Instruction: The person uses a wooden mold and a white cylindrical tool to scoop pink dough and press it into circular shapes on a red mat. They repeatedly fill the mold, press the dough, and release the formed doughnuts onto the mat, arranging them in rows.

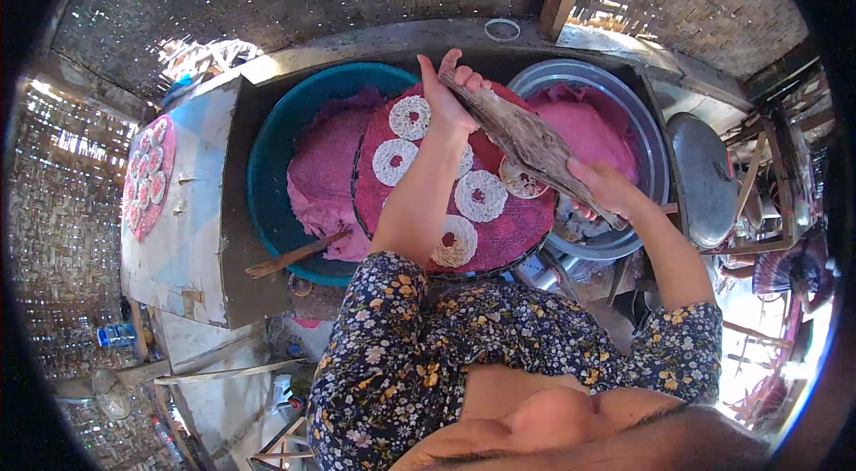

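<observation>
Wooden piece [528, 137] slants from left hand [453, 95] to right hand [608, 190].

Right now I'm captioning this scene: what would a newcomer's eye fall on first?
Probably the rough grey-brown slab slanting between left hand and right hand. Below, white lacy rings dot a round red mat. Pink material lies in the teal basin, left, and grey basin, right.

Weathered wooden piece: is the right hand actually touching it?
Touching. The head view shows the right hand gripping the wooden piece near its lower right end, the thumb lying over its upper face.
</observation>
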Tool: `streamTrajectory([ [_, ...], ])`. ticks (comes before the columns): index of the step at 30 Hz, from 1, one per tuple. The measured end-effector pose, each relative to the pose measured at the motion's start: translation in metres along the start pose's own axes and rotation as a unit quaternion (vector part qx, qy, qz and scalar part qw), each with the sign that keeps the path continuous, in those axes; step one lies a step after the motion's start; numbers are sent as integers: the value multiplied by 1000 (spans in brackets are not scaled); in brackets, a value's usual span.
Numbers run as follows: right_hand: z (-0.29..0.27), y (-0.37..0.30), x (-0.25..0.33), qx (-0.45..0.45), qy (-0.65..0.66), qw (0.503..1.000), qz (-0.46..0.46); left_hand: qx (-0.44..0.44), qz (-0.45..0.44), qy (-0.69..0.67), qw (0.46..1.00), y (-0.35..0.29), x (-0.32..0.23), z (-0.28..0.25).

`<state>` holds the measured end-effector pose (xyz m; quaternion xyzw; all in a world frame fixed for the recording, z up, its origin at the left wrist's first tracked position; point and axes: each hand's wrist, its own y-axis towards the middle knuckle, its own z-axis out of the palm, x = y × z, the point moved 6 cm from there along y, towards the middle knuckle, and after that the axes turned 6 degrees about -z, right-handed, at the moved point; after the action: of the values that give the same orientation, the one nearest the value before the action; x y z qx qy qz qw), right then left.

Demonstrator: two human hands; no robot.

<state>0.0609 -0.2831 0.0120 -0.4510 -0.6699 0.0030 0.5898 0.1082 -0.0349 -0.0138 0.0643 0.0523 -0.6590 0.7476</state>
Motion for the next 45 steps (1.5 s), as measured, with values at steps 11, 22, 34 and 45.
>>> streamTrajectory([
  [11,-30,-12,4,-104,-111,988,-39,-53,3,-8,999,20,27,1],
  [22,-30,-41,-5,-96,-30,995,-7,45,-50,-21,998,10,47,20],
  [34,-35,-52,-3,-169,-36,974,-144,-42,-266,607,748,-38,108,-23],
  [45,-30,-64,-17,-233,52,963,-124,-53,-239,657,713,-63,112,-39],
])
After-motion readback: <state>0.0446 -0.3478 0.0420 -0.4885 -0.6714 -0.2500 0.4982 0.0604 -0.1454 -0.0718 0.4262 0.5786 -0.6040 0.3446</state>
